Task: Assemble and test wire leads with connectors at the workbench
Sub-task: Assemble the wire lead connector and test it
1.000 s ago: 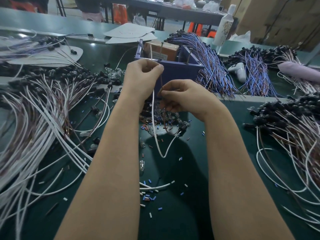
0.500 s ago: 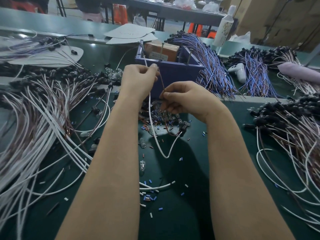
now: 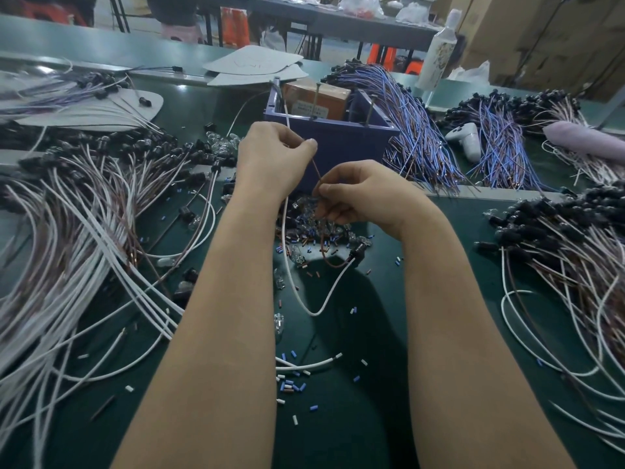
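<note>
My left hand point(image 3: 270, 157) pinches the upper ends of a white wire point(image 3: 318, 301) and a thin brown wire point(image 3: 317, 170) in front of the blue box point(image 3: 341, 143). The white wire loops down over the green bench and rises to a black connector point(image 3: 358, 250). My right hand point(image 3: 358, 194) pinches the brown wire lower down, just above a heap of small clear bulbs and coloured sleeves point(image 3: 314, 228). The brown wire curls on from there to the same connector.
Bundles of white and brown leads with black connectors point(image 3: 77, 204) cover the left side, and another bundle point(image 3: 575, 252) lies at the right. Blue-purple leads point(image 3: 416, 123) drape beside the box. A white controller point(image 3: 468, 138) and a bottle point(image 3: 439, 49) stand behind. Cut sleeve bits point(image 3: 294, 384) litter the bench.
My left hand has dropped slightly with the wire ends. My right hand has slid along the brown wire, which now runs taut between both hands.
</note>
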Demonstrator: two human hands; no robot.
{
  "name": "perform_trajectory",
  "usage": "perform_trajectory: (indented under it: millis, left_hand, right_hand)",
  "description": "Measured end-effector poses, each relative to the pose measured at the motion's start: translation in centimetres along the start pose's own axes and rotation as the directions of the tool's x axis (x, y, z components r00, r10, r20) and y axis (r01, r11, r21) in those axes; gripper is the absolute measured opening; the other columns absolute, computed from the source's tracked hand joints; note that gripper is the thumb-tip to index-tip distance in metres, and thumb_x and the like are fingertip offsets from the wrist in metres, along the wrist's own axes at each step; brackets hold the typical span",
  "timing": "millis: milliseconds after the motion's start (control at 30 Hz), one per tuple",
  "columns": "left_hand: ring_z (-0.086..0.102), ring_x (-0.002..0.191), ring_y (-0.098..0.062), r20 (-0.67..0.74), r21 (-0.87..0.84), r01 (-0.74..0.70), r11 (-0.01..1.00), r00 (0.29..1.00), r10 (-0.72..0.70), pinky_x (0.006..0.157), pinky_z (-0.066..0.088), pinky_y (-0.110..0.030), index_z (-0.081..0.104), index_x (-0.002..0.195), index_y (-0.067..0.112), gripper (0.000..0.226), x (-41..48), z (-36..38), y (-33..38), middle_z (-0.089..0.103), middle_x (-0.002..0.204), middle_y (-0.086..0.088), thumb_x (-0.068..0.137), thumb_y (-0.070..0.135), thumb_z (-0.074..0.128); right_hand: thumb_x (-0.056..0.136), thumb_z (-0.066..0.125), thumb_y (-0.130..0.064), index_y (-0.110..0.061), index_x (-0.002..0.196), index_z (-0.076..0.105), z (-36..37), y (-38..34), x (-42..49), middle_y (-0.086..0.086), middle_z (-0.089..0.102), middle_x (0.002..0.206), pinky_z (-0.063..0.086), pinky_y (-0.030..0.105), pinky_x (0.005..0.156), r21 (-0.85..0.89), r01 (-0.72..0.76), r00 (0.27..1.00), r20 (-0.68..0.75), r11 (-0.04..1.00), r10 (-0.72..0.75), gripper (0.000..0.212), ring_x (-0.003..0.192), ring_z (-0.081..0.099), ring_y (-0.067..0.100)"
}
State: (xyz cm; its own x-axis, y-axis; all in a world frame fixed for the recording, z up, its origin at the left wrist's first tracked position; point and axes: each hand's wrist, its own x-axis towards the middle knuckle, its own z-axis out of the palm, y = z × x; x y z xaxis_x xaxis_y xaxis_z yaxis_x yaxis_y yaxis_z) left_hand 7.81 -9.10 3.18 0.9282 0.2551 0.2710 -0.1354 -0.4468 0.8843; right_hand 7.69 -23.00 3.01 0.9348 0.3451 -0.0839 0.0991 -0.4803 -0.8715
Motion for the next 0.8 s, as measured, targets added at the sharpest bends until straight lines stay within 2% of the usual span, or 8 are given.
perform_trajectory:
  millis: [167, 300, 367, 433, 500, 567, 633, 800]
  left_hand:
    - [0.064, 0.087, -0.026, 0.006, 0.043, -0.018, 0.999, 1.000, 0.017, 0.079, 0.049, -0.031, 0.073, 0.088, 0.004, 0.023, -0.1, 0.1, 0.2, 0.070, 0.085, -0.012, 0.090, 0.021, 0.058]
    - [0.056, 0.070, -0.014, 0.099, 0.095, -0.064, 0.993, 0.994, 0.054, 0.074, 0.045, -0.026, 0.070, 0.080, 0.013, 0.022, -0.3, 0.0, 0.1, 0.067, 0.078, -0.007, 0.093, 0.019, 0.053]
    - [0.057, 0.074, -0.013, 0.225, 0.150, -0.121, 0.981, 0.971, 0.085, 0.075, 0.045, -0.025, 0.071, 0.086, 0.014, 0.020, -0.4, -0.1, 0.2, 0.067, 0.081, -0.005, 0.094, 0.022, 0.054]
    - [0.057, 0.074, -0.014, 0.348, 0.175, -0.194, 0.965, 0.929, 0.124, 0.074, 0.046, -0.026, 0.071, 0.089, 0.015, 0.017, -0.6, 0.0, 0.5, 0.068, 0.082, -0.005, 0.094, 0.024, 0.057]
    - [0.052, 0.064, -0.009, 0.434, 0.174, -0.252, 0.952, 0.888, 0.156, 0.064, 0.043, -0.023, 0.070, 0.086, 0.016, 0.015, -0.8, 0.2, 0.9, 0.065, 0.072, 0.000, 0.092, 0.025, 0.060]
    - [0.047, 0.055, -0.002, 0.491, 0.183, -0.290, 0.939, 0.855, 0.168, 0.054, 0.037, -0.016, 0.069, 0.081, 0.017, 0.015, -0.9, 0.4, 1.3, 0.057, 0.062, 0.008, 0.091, 0.026, 0.062]
    - [0.045, 0.051, 0.000, 0.520, 0.199, -0.311, 0.929, 0.837, 0.169, 0.048, 0.033, -0.011, 0.065, 0.073, 0.023, 0.017, -1.0, 0.4, 1.4, 0.054, 0.059, 0.011, 0.090, 0.028, 0.063]
    - [0.047, 0.056, -0.001, 0.532, 0.222, -0.341, 0.914, 0.828, 0.179, 0.052, 0.034, -0.016, 0.064, 0.075, 0.023, 0.016, -1.1, 0.4, 1.5, 0.055, 0.064, 0.012, 0.090, 0.029, 0.063]
  right_hand:
    - [0.095, 0.051, -0.007, -0.013, 0.080, 0.062, 0.1, 0.2, 0.2, 0.000, 0.068, 0.062, 0.052, 0.018, 0.054, -0.019, -0.005, 1.000, 0.003, 1.000, 0.005, 0.020, 0.050, 0.060, 0.006]
    - [0.097, 0.052, -0.016, -0.009, 0.087, 0.067, 0.1, 0.2, 0.2, 0.004, 0.071, 0.074, 0.055, 0.019, 0.060, -0.029, -0.012, 1.000, 0.011, 1.000, 0.013, 0.019, 0.060, 0.063, 0.009]
    - [0.099, 0.048, -0.021, -0.009, 0.085, 0.067, 0.0, 0.3, 0.5, 0.008, 0.070, 0.080, 0.055, 0.022, 0.063, 0.055, 0.026, 0.985, -0.171, 0.998, -0.017, 0.027, 0.066, 0.062, 0.013]
    - [0.099, 0.047, -0.024, -0.012, 0.080, 0.066, -0.5, 0.4, 0.8, 0.007, 0.068, 0.078, 0.055, 0.022, 0.064, 0.173, 0.087, 0.924, -0.381, 0.981, -0.014, 0.030, 0.067, 0.061, 0.014]
    - [0.098, 0.052, -0.025, -0.012, 0.076, 0.066, -0.8, 0.6, 1.0, 0.007, 0.066, 0.076, 0.056, 0.027, 0.069, 0.295, 0.125, 0.885, -0.465, 0.947, 0.028, 0.029, 0.070, 0.062, 0.017]
    - [0.095, 0.057, -0.021, -0.010, 0.072, 0.067, -1.0, 1.0, 1.1, 0.010, 0.064, 0.076, 0.057, 0.035, 0.075, 0.335, 0.123, 0.883, -0.467, 0.934, 0.051, 0.027, 0.076, 0.062, 0.022]
    - [0.092, 0.059, -0.014, -0.008, 0.073, 0.067, -0.9, 1.3, 1.0, 0.010, 0.063, 0.073, 0.056, 0.034, 0.072, 0.372, 0.123, 0.890, -0.452, 0.920, 0.064, 0.022, 0.075, 0.060, 0.022]
    - [0.090, 0.062, -0.012, -0.007, 0.076, 0.068, -1.0, 1.3, 1.0, 0.006, 0.063, 0.069, 0.054, 0.028, 0.063, 0.432, 0.114, 0.893, -0.439, 0.895, 0.098, 0.016, 0.066, 0.059, 0.017]
